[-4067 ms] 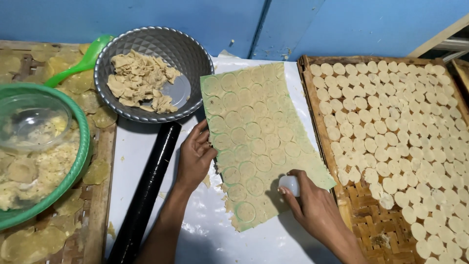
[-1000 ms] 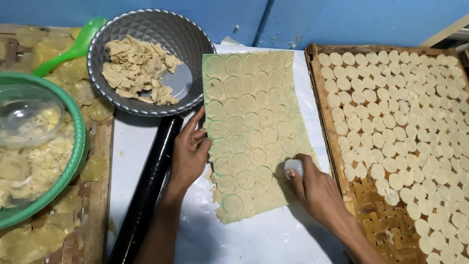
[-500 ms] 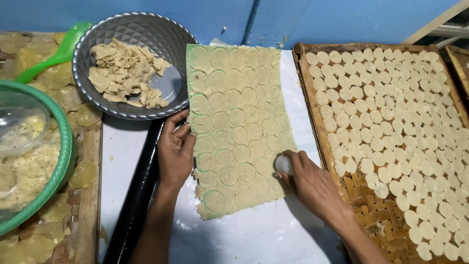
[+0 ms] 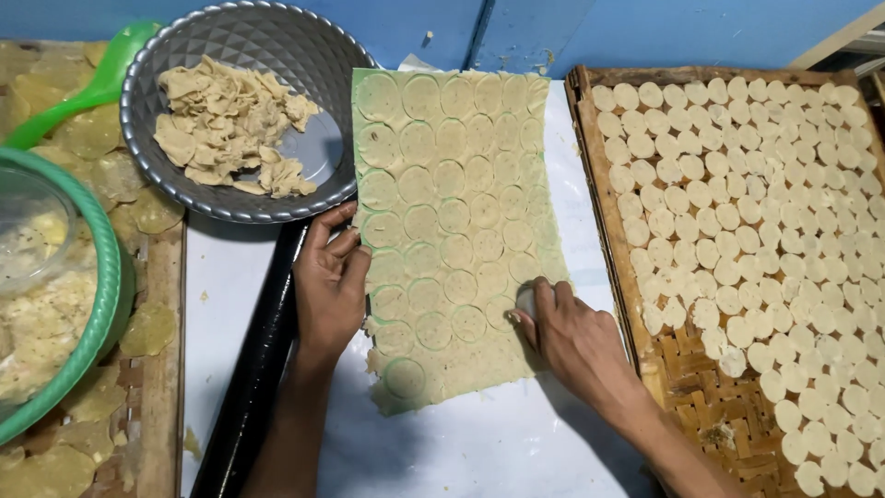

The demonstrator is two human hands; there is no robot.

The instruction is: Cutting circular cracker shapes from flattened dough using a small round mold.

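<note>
A flat rolled sheet of pale dough [image 4: 452, 221] lies on a white work surface [image 4: 479, 452], marked all over with cut circles. My left hand [image 4: 330, 281] rests flat on the sheet's left edge, fingers together. My right hand [image 4: 572, 337] presses a small round white cutter [image 4: 527, 300] into the sheet's lower right part; most of the cutter is hidden under my fingers.
A grey metal bowl [image 4: 244, 41] with dough scraps sits at the upper left. A black rolling pin [image 4: 258, 369] lies beside my left arm. A woven tray [image 4: 687, 355] at the right holds several rows of cut discs. A green basin [image 4: 88, 341] stands at the left.
My right hand with the cutter has shifted along the sheet's lower right area, stamping further circles. My left hand stays on the left edge. The view has drifted slightly.
</note>
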